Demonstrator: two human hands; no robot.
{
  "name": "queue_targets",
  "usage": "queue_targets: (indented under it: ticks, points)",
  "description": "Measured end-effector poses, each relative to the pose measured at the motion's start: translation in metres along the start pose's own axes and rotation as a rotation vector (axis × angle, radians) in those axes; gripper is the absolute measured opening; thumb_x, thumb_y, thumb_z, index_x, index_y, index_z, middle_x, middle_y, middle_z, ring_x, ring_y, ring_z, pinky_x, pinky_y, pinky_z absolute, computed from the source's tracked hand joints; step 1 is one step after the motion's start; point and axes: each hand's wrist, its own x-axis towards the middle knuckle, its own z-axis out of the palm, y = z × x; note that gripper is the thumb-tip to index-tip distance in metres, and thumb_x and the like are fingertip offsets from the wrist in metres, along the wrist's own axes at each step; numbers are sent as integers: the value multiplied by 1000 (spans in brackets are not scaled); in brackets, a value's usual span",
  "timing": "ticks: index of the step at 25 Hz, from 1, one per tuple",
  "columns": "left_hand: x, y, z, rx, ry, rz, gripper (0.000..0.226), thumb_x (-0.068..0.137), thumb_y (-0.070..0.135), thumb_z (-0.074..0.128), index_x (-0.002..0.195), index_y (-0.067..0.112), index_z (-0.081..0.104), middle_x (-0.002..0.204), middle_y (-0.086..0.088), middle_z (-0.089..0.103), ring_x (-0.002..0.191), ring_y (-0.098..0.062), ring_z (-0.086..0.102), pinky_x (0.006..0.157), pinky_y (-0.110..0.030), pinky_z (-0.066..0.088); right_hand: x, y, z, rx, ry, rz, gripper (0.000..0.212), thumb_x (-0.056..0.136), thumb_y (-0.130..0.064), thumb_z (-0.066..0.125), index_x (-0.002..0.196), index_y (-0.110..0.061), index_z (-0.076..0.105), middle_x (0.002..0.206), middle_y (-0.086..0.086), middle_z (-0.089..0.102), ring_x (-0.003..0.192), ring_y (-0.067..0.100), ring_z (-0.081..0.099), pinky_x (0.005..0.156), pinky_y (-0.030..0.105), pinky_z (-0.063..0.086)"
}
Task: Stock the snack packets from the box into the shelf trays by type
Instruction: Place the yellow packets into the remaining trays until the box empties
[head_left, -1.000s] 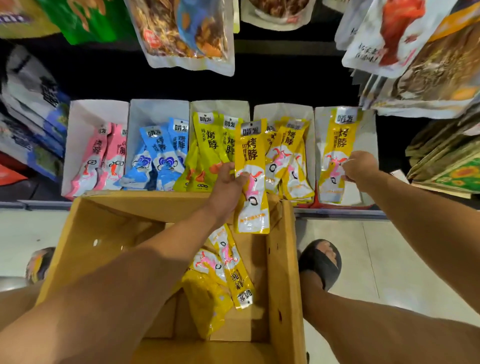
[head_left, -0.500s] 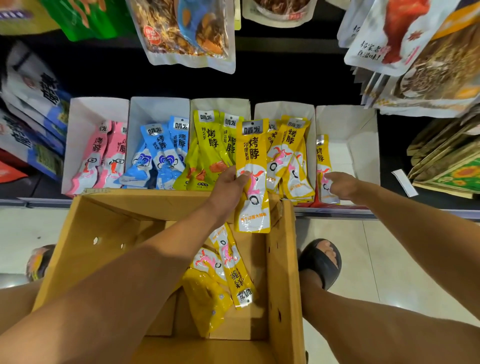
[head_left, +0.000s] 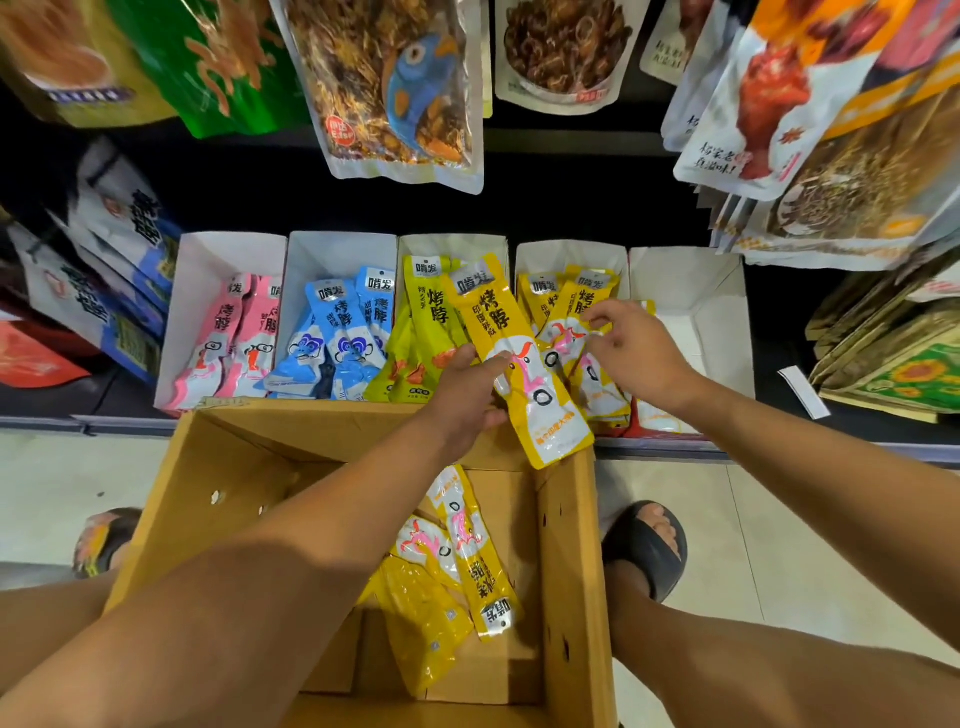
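The left forearm (head_left: 260, 597) hides part of the cardboard box (head_left: 569, 561), where a few yellow packets (head_left: 470, 551) lie; the left hand (head_left: 467, 395) grips one yellow snack packet (head_left: 524, 374) tilted over the box's far rim. The right hand (head_left: 634, 353), fingers loosely spread, hovers at the packets in the fourth tray (head_left: 566, 254), contact unclear. The rightmost tray (head_left: 696, 322) shows bare white bottom above pale tiled floor (head_left: 779, 519).

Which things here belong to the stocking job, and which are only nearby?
Job: cardboard box; yellow packets inside it; yellow packet gripped by the left hand; right hand; white shelf trays.
Just nearby: hanging snack bags above; sunflower bags at right; white tag on the shelf; black sandal.
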Motion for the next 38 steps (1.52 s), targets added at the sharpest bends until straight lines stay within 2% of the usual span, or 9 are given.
queue_targets:
  ticks: [6,12,15,19,22,25,30,33,38]
  points:
    - [-5,14,5,-46,39,92,15,98,16,68,107,18,56,117,-17,72,100,-34,74,65,-38,60,-29,-55,18,-412,-148,-163,77,72,-75,64,137,-40,43,130,-14,50,116,12,55,83,39,52]
    - [-6,16,3,127,51,199,19,101,14,62,119,15,54,111,-11,67,83,-26,76,73,-41,64,-21,-41,19,-279,-95,-127,79,70,-67,70,138,-41,39,134,-11,52,118,15,57,83,39,54]
    - [1,3,-9,506,79,442,29,102,21,60,131,19,58,110,1,66,83,-28,72,67,-40,57,-15,-14,10,-242,-36,19,75,72,-59,74,137,-43,40,130,-9,54,114,16,57,79,36,47]
    - [12,-16,-34,1261,184,753,39,101,33,56,139,29,56,134,2,60,129,-24,50,101,-46,46,-7,39,-14,-98,139,213,65,73,-58,75,129,-36,50,125,-2,57,105,18,60,85,38,52]
    - [20,-28,-46,1577,172,715,49,103,48,39,150,35,43,159,2,40,154,-26,23,121,-56,22,-6,84,-30,-96,218,389,57,71,-59,76,119,-34,57,123,6,59,87,22,67,75,37,56]
    - [28,-39,-51,1693,167,683,55,103,54,16,154,42,34,166,3,29,158,-25,11,124,-60,9,-8,121,-38,-138,179,573,51,66,-63,75,104,-34,59,116,8,62,68,21,70,67,40,61]
    - [32,-47,-54,1729,218,804,50,106,48,21,151,41,40,167,2,27,157,-26,14,123,-61,15,-1,158,-34,-242,146,587,30,81,-47,73,93,-20,68,104,16,69,101,35,63,89,46,56]
    - [33,-47,-53,1729,238,816,50,105,47,23,150,40,42,167,2,27,157,-26,16,122,-60,17,15,167,-27,-407,75,573,42,93,-47,60,112,-10,69,116,25,65,115,41,54,95,43,46]
    - [32,-47,-51,1734,252,803,51,105,47,22,150,39,43,166,2,30,157,-26,17,122,-60,18,9,179,-4,-441,-345,560,38,102,-10,41,137,-4,54,142,15,54,129,31,52,105,35,43]
